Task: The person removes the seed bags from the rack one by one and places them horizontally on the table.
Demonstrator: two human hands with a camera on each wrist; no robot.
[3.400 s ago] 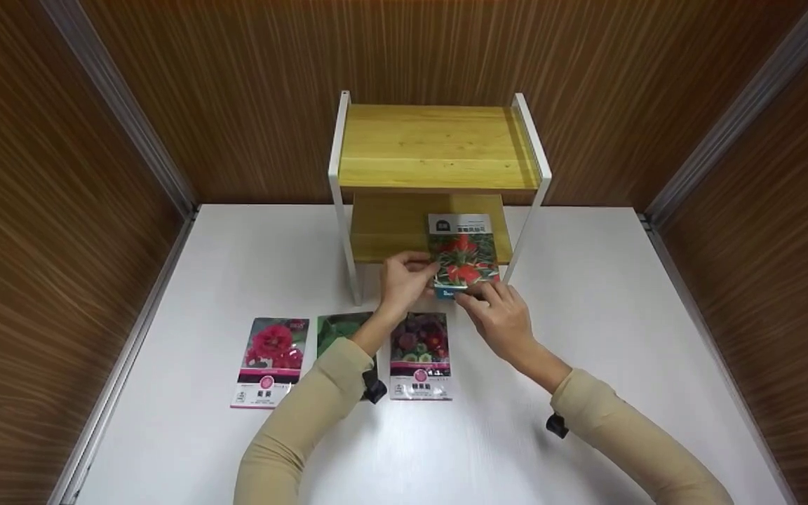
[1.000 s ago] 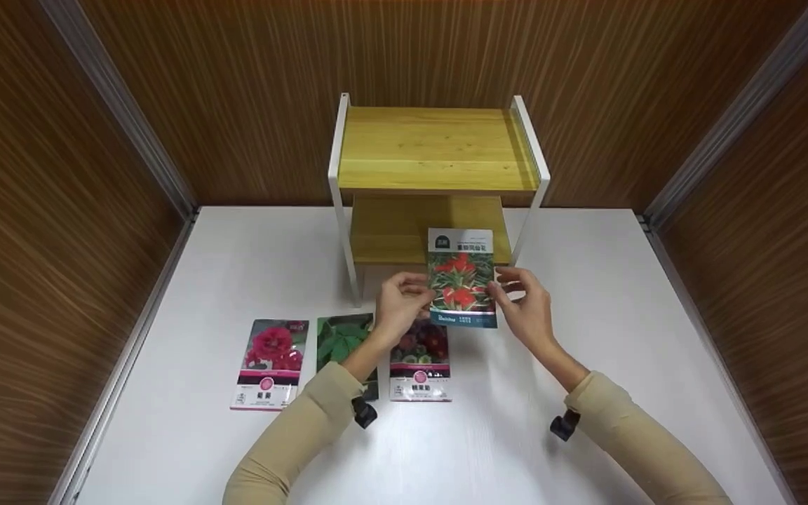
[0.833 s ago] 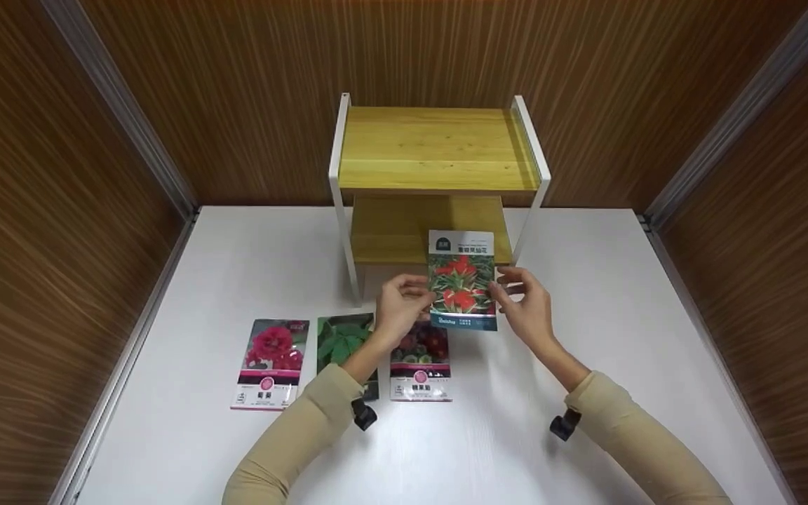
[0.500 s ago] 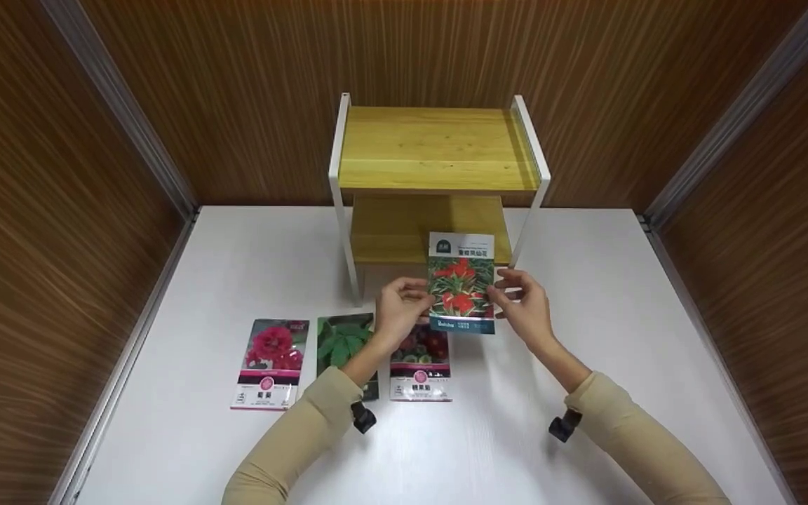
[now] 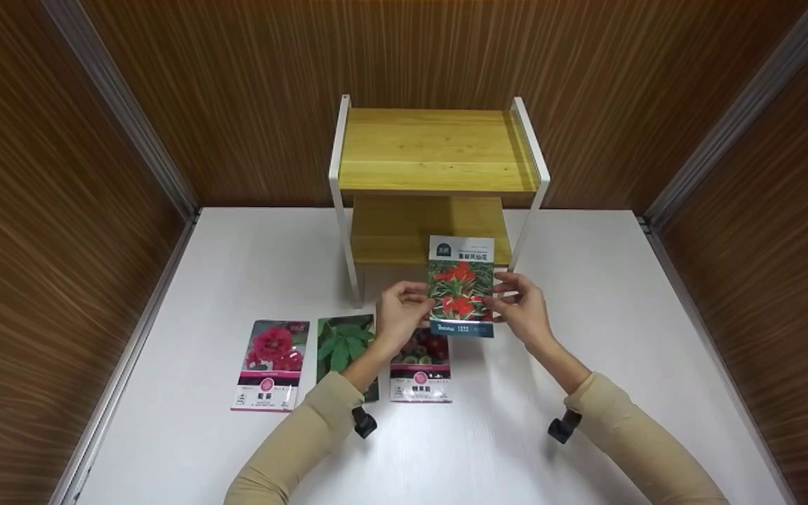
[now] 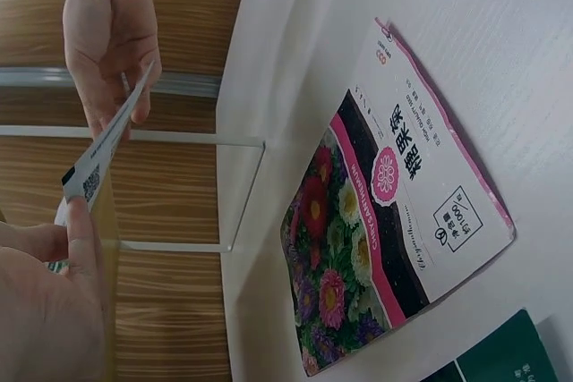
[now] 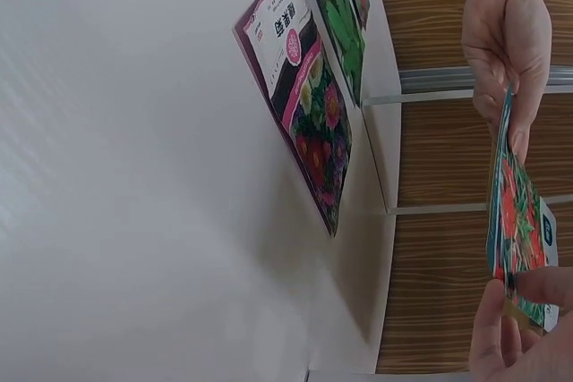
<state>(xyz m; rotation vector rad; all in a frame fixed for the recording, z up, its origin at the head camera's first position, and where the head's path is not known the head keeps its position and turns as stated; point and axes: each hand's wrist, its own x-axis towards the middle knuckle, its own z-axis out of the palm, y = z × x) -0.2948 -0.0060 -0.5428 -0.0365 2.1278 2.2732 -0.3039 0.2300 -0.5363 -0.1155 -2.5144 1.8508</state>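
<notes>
A seed packet with red flowers (image 5: 460,286) is held up in front of the shelf by both hands. My left hand (image 5: 398,313) pinches its left edge between thumb and fingers. On the opposite edge, my right hand (image 5: 524,313) pinches it the same way. The left wrist view shows the packet's pale back (image 6: 97,164) with a printed code; in the right wrist view the red-flower front (image 7: 524,225) tilts. Below the hands, a chrysanthemum seed packet (image 5: 421,379) lies on the table, its upper part partly covered by the held one.
A two-tier wooden shelf (image 5: 439,151) with white side frames stands at the back of the white table (image 5: 607,294). A green-leaf packet (image 5: 337,347) and a pink-flower packet (image 5: 269,365) lie in a row at the left. Wood-grain walls (image 5: 236,105) surround the table.
The red-flower packet has come down and toward me from the shelf. My right hand has moved from its bottom edge to its right side; lately both hands barely move.
</notes>
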